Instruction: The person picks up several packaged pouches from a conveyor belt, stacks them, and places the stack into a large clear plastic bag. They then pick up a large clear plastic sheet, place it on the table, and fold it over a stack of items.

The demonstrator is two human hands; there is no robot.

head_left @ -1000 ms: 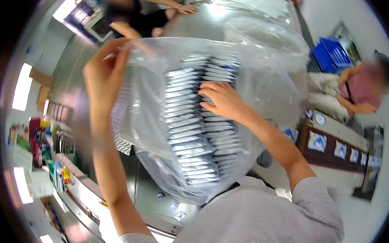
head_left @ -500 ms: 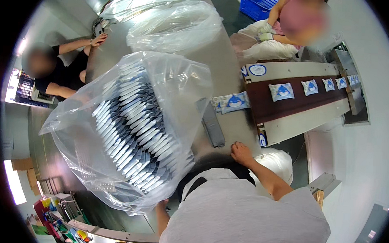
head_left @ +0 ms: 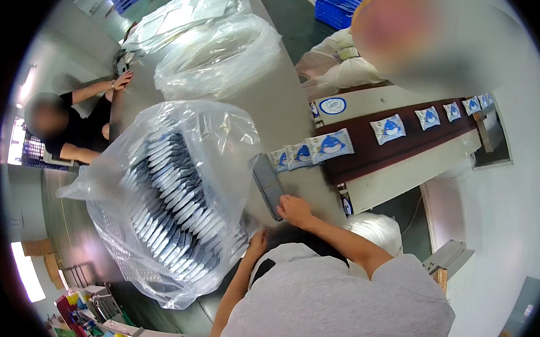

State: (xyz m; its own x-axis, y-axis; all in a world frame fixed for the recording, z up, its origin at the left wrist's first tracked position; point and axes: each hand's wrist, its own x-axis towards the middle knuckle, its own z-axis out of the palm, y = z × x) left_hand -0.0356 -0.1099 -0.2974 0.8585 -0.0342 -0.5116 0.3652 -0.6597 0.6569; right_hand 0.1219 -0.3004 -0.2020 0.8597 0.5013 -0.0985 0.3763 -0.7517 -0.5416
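My right hand is closed at the near end of a long grey bar lying on the metal table; its fingertips are partly hidden. My left hand is curled at the table's near edge, beside the lower right side of a big clear plastic bag; what it holds, if anything, is hidden. Inside the bag stand tight rows of flat silvery packets. Just beyond the bar, three white-and-blue pillow packets overlap in a line, reaching from the table onto the conveyor's end.
On the right, a dark red conveyor belt carries several spaced packets. More clear bags lie at the far side. One person sits at the left, a hand on the table; another is beyond the conveyor. A blue crate stands behind.
My right hand has moved left to the bar's near end. My left hand has come up from below the bag to the table edge. Packets have advanced left, and another overlaps the line.
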